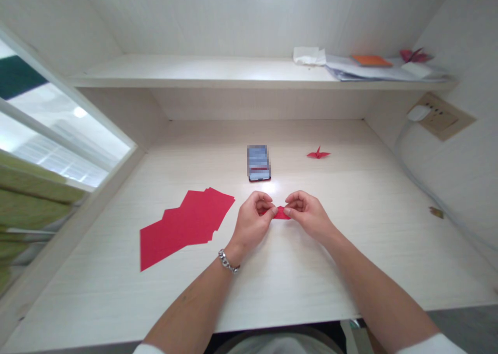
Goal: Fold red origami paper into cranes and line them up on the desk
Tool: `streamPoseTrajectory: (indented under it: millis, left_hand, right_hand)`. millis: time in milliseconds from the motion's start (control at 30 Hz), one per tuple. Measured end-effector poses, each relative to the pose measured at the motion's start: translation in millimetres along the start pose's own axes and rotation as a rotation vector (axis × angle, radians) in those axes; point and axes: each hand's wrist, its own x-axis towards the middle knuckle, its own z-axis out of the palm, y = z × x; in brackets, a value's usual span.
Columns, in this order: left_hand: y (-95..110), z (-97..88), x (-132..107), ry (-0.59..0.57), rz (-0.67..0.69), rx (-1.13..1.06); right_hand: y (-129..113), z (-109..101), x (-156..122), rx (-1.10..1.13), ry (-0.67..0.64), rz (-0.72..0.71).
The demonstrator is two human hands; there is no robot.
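Note:
A small folded piece of red paper (280, 214) sits between both hands, low over the pale wooden desk (350, 240). My left hand (253, 220) pinches its left end with curled fingers; a silver bracelet circles that wrist. My right hand (307, 213) pinches the right end, fingers closed. Most of the folded piece is hidden by my fingertips. A fan of several flat red paper sheets (187, 224) lies on the desk to the left of my left hand.
A phone (258, 163) lies flat just beyond my hands. A finished red paper crane (318, 154) stands further back right. The shelf (194, 73) above holds papers, an orange pad (371, 60) and another paper crane (415, 56). A wall socket (439, 118) with a charger is on the right.

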Motion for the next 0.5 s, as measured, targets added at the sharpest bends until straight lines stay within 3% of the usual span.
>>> streamPoseTrajectory:
  millis: [333,400,500]
  left_hand:
    - [-0.6,0.2,3.5,0.013,-0.076,-0.056]
    - [-1.6,-0.1,4.4,0.038,-0.065,-0.033]
    - [-3.2,-1.1,5.2,0.13,-0.027,0.034]
  right_hand:
    - [-0.8,-7.4,3.1,0.032,-0.039,0.012]
    - [-2.3,-7.4,2.6,-0.052,0.032,-0.055]
    - [-6.6,-3.3,-2.2,-0.332,0.267,-0.256]
